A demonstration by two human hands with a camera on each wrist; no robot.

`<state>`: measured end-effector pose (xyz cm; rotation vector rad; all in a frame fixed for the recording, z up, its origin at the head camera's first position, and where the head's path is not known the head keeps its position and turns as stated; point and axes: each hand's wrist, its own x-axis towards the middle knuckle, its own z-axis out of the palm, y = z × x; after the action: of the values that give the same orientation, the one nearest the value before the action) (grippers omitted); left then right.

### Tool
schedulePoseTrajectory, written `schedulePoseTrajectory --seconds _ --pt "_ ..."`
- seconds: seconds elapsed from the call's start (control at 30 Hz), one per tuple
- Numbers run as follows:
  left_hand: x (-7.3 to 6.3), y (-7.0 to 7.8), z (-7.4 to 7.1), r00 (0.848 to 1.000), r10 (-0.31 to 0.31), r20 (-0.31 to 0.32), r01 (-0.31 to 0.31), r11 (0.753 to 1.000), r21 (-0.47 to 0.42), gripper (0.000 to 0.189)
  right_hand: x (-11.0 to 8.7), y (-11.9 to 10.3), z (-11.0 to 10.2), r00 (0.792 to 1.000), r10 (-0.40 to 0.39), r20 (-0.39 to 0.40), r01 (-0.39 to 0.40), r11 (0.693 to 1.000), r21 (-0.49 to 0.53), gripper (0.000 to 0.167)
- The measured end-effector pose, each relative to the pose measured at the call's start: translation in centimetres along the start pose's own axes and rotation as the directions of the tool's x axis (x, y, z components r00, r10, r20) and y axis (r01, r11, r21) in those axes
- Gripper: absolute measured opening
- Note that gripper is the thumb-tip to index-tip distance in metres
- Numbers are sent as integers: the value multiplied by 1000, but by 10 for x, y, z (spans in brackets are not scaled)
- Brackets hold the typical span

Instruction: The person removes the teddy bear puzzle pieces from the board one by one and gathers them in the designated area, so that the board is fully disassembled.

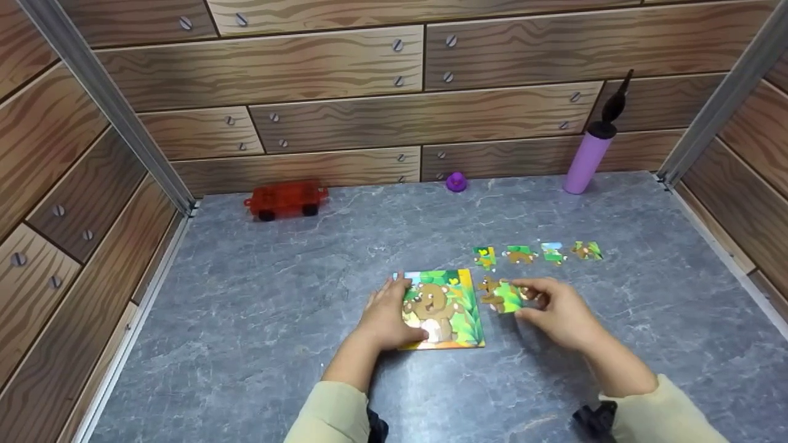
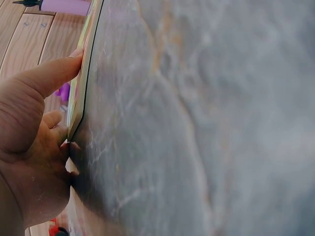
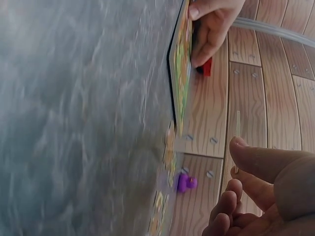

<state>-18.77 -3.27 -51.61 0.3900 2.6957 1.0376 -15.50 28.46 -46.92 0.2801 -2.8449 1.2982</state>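
A square picture puzzle (image 1: 437, 307) of a brown bear among green leaves lies flat on the grey table. My left hand (image 1: 388, 314) rests along its left side, thumb on the front part and fingertips by the far left corner. To the right of the puzzle, my right hand (image 1: 557, 311) pinches a puzzle piece (image 1: 510, 296) between thumb and fingers. In the right wrist view that puzzle piece (image 3: 238, 125) shows edge-on, off the table. Loose puzzle pieces (image 1: 520, 254) lie in a row beyond my right hand.
Along the back wall stand a red toy vehicle (image 1: 288, 200) with black wheels, a small purple duck (image 1: 456, 182) and a purple hand pump (image 1: 588, 159) with a black top. Wood-patterned panels (image 1: 332, 67) enclose the back and both sides of the grey table (image 1: 265, 320).
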Motion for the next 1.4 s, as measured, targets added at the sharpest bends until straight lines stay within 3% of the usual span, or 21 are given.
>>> schedulePoseTrajectory --seconds 0.7,1.07,1.4 --pt "-1 2 1 1000 -20 13 20 1000 0 106 -7 37 -39 997 67 -42 -69 996 -60 54" --pt "0 1 0 1000 -5 5 5 1000 23 104 -1 60 -56 994 101 -41 -105 989 -104 55" --pt "1 0 -1 1000 -3 8 3 1000 10 104 11 78 -60 978 206 -26 -208 966 -156 55"
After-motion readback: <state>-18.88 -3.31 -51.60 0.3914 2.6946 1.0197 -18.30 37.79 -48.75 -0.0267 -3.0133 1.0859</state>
